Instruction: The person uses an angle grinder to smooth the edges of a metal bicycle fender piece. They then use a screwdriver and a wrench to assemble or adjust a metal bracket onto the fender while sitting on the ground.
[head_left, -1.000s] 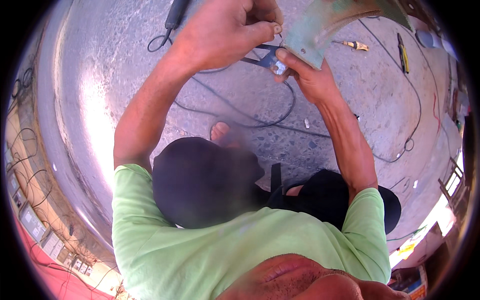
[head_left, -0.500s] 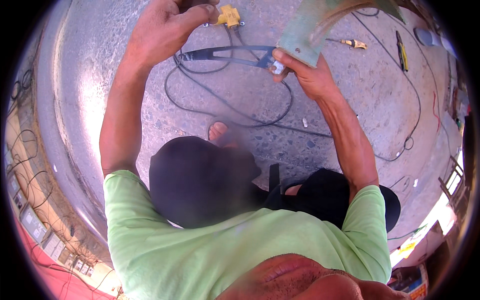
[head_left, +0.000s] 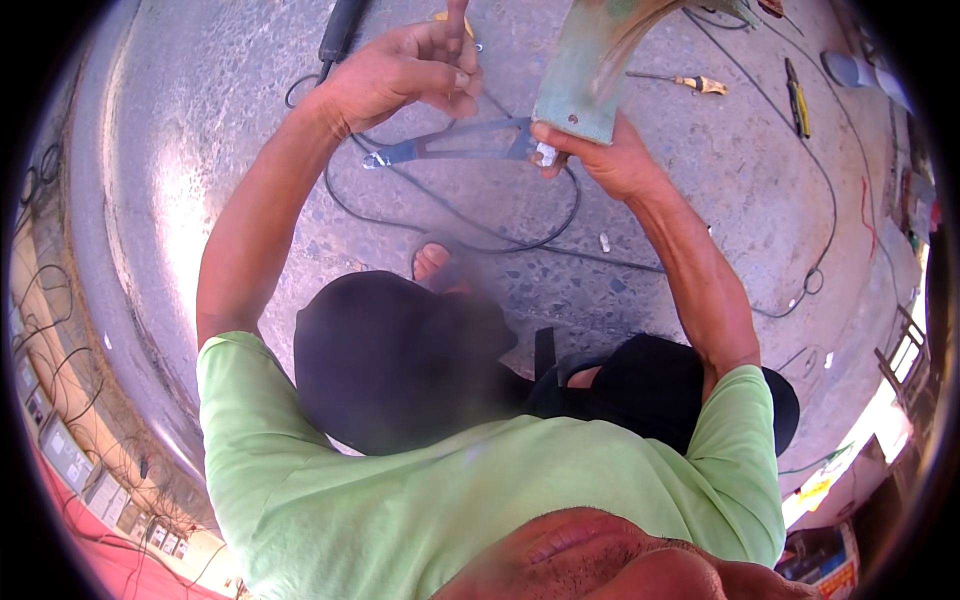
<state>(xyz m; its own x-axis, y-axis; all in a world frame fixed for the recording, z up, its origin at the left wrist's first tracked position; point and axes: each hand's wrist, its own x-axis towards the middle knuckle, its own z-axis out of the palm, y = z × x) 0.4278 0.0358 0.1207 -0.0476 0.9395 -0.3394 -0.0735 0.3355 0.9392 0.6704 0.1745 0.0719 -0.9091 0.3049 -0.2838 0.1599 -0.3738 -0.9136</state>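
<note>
The concrete floor (head_left: pixel 700 200) is filling the frame, with a black cable (head_left: pixel 450 215) looping across its middle. At upper centre the right hand (head_left: pixel 610 160) is pinching the lower edge of a green metal plate (head_left: pixel 580 75), its grip clamped on the plate's corner. The plate looks stiff, fairly heavy and sharp-edged, so holding low near the corner seems sensible. Left of it, the left hand (head_left: pixel 400 75) is closing its grip on a small slim piece; a blue-handled clamp (head_left: pixel 450 148) is hanging between the hands. A screwdriver (head_left: pixel 690 82) is lying at upper right
</note>
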